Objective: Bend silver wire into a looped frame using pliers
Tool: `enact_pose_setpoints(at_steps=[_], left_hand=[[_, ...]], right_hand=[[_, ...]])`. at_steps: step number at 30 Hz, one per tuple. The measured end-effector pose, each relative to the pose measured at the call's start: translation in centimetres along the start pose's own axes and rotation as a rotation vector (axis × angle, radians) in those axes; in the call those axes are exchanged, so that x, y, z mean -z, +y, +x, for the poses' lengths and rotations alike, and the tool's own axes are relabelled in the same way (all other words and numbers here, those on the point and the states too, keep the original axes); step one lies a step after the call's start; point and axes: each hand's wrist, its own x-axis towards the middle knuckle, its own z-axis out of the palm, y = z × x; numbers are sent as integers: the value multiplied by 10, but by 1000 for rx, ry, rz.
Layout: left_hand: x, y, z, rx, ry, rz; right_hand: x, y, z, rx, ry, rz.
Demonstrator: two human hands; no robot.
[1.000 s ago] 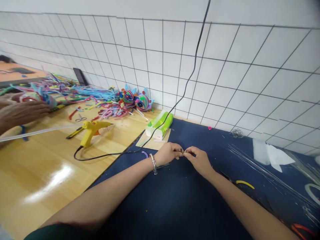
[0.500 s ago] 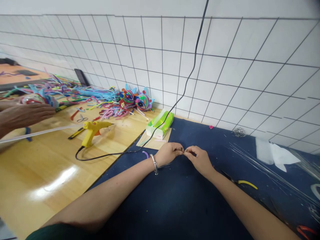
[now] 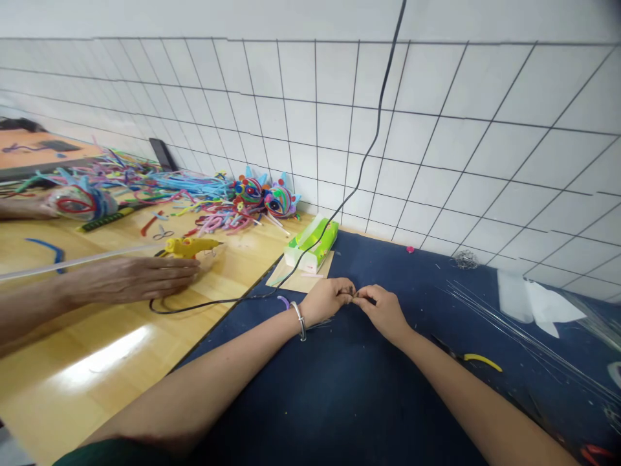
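Observation:
My left hand [image 3: 327, 301], with a silver bangle [image 3: 299, 321] at its wrist, is closed in a pinch over the dark blue mat [image 3: 310, 401]. Fingertip to fingertip with it, my right hand [image 3: 385, 312] pinches as well. What sits between the fingers is too small and hidden to make out; thin wires lie on the mat beneath the left wrist. A curved purple strip [image 3: 284, 301] lies just beside that wrist. Right of my right forearm rest pliers with a yellow handle [image 3: 482, 361].
At left, a co-worker's hand [image 3: 145, 278] grips a yellow hot glue gun [image 3: 189, 246]; the other holds a colourful ball-shaped figure [image 3: 75, 202]. A green tissue pack [image 3: 313, 243] stands ahead under a hanging black cable [image 3: 361, 171]. Long thin wires [image 3: 514, 327] spread at right.
The co-worker's hand has moved from the colourful figure to the glue gun. My hands stay pinched together, with only a slight shift of the fingers.

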Motion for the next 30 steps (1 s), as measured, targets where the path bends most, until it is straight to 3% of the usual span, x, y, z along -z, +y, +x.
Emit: enact_pose_setpoints(at_steps=[10,30], left_hand=[[0,-1,2,-20,-24,7],[-18,4,-3,-38,75,197]], right_hand=[[-2,6,-2,1,17,17],[-5,16,3,-14,2,119]])
